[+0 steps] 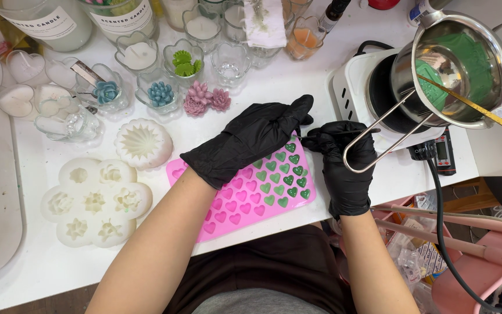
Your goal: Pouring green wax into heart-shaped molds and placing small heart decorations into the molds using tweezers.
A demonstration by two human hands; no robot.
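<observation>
A pink silicone mould (245,203) with many small heart cavities lies at the table's front edge. Several cavities at its right end hold green wax. My left hand (251,139), in a black glove, rests flat over the mould's upper part. My right hand (341,157), also gloved in black, is shut on a thin dark tool (332,132) just beyond the mould's right corner, beside the wire handle (373,136) of a steel melting pot (460,64) holding green wax.
The pot sits on a white hotplate (355,87) with a gold stirrer (483,107) in it. White flower moulds (97,200) lie at left. Heart-shaped glass cups (161,90) with wax flowers, pink wax flowers (204,99) and candle jars stand behind. A black cable (440,221) hangs at right.
</observation>
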